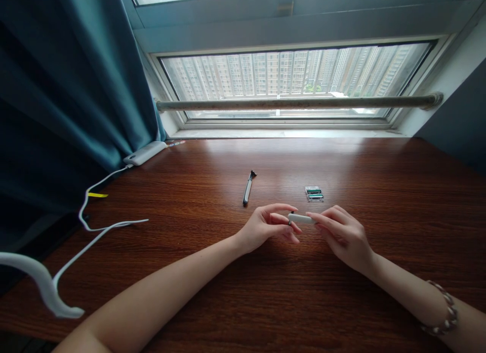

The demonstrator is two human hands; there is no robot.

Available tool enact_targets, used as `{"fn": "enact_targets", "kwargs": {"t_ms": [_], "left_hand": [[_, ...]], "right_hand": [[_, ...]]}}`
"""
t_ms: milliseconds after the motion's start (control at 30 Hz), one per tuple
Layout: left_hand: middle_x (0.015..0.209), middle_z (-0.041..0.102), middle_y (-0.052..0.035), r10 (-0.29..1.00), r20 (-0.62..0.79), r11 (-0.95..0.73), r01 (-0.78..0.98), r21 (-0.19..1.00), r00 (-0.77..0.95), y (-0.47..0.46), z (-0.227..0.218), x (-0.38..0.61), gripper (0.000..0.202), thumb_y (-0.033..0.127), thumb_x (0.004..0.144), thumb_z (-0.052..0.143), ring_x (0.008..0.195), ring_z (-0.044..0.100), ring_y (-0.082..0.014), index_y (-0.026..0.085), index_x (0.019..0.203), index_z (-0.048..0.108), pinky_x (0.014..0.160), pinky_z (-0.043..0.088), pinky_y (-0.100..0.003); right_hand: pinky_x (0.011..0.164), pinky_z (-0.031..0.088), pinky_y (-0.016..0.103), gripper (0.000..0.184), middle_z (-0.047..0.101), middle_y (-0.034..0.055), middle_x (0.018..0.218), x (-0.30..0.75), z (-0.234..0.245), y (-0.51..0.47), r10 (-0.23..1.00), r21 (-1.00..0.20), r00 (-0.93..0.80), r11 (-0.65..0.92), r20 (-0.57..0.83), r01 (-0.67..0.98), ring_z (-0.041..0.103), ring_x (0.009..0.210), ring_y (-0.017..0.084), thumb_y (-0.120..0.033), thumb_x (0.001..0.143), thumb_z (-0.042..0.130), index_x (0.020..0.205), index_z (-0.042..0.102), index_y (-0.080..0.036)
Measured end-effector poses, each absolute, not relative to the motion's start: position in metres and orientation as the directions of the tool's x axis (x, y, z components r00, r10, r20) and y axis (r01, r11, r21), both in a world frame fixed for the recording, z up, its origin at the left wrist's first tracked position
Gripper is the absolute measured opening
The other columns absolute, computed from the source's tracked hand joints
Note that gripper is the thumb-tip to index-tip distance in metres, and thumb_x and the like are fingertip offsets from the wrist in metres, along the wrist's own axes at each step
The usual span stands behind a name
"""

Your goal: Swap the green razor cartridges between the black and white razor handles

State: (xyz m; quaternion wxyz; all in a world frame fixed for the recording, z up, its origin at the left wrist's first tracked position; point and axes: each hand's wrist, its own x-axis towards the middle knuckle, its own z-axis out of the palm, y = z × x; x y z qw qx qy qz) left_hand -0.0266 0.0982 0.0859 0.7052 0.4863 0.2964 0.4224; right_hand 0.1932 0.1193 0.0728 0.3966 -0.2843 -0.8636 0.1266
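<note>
A small white stick with rounded ends point(302, 219) is held level above the table between both hands. My right hand point(343, 236) pinches its right end between thumb and fingers. Around its left end, with a small dark part there, the fingers of my left hand point(268, 225) curl loosely; their exact contact is partly hidden. Beyond my left hand lies a razor point(248, 190) with a grey and black handle, its black head pointing away from me. Just past my right hand rests a clear plastic case point(314, 193) with green-and-dark strips inside, looking like razor cartridges.
Brown wooden table point(182, 191) reaches to the window sill. At left are a white power strip or adapter point(146, 153), its white cable point(81, 211), a yellow strip point(97, 195) and a curved white stand point(49, 292). A blue curtain point(76, 64) hangs there; a metal bar point(296, 103) crosses the window.
</note>
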Motion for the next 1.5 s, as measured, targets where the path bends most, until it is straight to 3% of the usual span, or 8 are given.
{"fn": "enact_targets", "kwargs": {"t_ms": [133,367,733,900,1100,1300,1500], "left_hand": [[0.083,0.066,-0.0113,0.880,-0.026,0.186,-0.295,0.937,0.474,0.0986,0.0857,-0.0272,0.052,0.017,0.069,0.066,0.064,0.064,-0.0202,0.016,0.116,0.045,0.067,0.050,-0.036],[0.085,0.066,-0.0131,0.890,-0.002,0.154,-0.297,0.942,0.457,0.0981,0.0832,-0.0268,0.025,0.019,0.068,0.066,0.068,0.064,-0.0228,0.011,0.089,0.054,0.068,0.049,-0.039],[0.092,0.065,-0.0129,0.928,-0.045,0.171,-0.315,0.933,0.371,0.0985,0.0834,-0.0246,0.029,0.023,0.066,0.068,0.079,0.064,-0.0248,0.010,0.090,0.057,0.080,0.045,-0.044],[0.097,0.064,-0.0130,0.937,0.021,0.092,-0.302,0.949,0.349,0.1008,0.0801,-0.0268,0.021,0.017,0.070,0.065,0.093,0.059,-0.0225,0.009,0.088,0.059,0.088,0.042,-0.038],[0.104,0.061,-0.0109,0.941,0.052,0.104,-0.434,0.895,0.334,0.1019,0.0837,-0.0263,0.033,0.015,0.069,0.066,0.099,0.056,-0.0204,0.013,0.100,0.055,0.095,0.036,-0.038],[0.115,0.055,-0.0151,0.902,0.052,0.162,-0.449,0.879,0.428,0.1016,0.0893,-0.0251,0.042,0.011,0.066,0.067,0.109,0.049,-0.0249,0.015,0.104,0.052,0.094,0.034,-0.037],[0.119,0.052,-0.0144,0.909,0.071,0.157,-0.495,0.855,0.411,0.1040,0.0856,-0.0260,0.047,0.003,0.063,0.066,0.115,0.044,-0.0234,0.015,0.106,0.049,0.099,0.030,-0.037]], "right_hand": [[0.062,0.043,0.029,0.035,0.056,0.0052,0.080,0.1911,0.0722,0.1196,0.630,-0.489,-0.464,0.776,0.622,0.399,0.051,0.073,0.016,-0.012,0.081,0.048,0.114,0.055,-0.024],[0.064,0.043,0.029,0.031,0.056,0.0057,0.080,0.1899,0.0723,0.1208,0.686,-0.539,-0.436,0.727,0.582,0.425,0.052,0.073,0.016,-0.014,0.083,0.047,0.112,0.056,-0.021],[0.061,0.044,0.027,0.033,0.056,0.0057,0.081,0.1912,0.0741,0.1185,0.645,-0.526,-0.468,0.764,0.604,0.374,0.053,0.070,0.015,-0.014,0.083,0.047,0.113,0.055,-0.022],[0.060,0.043,0.027,0.036,0.055,0.0057,0.080,0.1918,0.0745,0.1183,0.616,-0.506,-0.540,0.785,0.573,0.359,0.052,0.071,0.015,-0.012,0.083,0.046,0.117,0.053,-0.022],[0.062,0.044,0.028,0.030,0.056,0.0060,0.081,0.1908,0.0732,0.1192,0.665,-0.527,-0.457,0.746,0.590,0.407,0.053,0.071,0.015,-0.016,0.083,0.046,0.111,0.056,-0.020],[0.060,0.043,0.027,0.038,0.054,0.0053,0.080,0.1910,0.0732,0.1182,0.605,-0.494,-0.552,0.793,0.574,0.356,0.050,0.071,0.015,-0.011,0.083,0.045,0.118,0.051,-0.024],[0.063,0.043,0.029,0.035,0.055,0.0051,0.081,0.1910,0.0711,0.1189,0.661,-0.512,-0.416,0.748,0.625,0.421,0.051,0.072,0.015,-0.012,0.082,0.048,0.115,0.054,-0.023]]}}
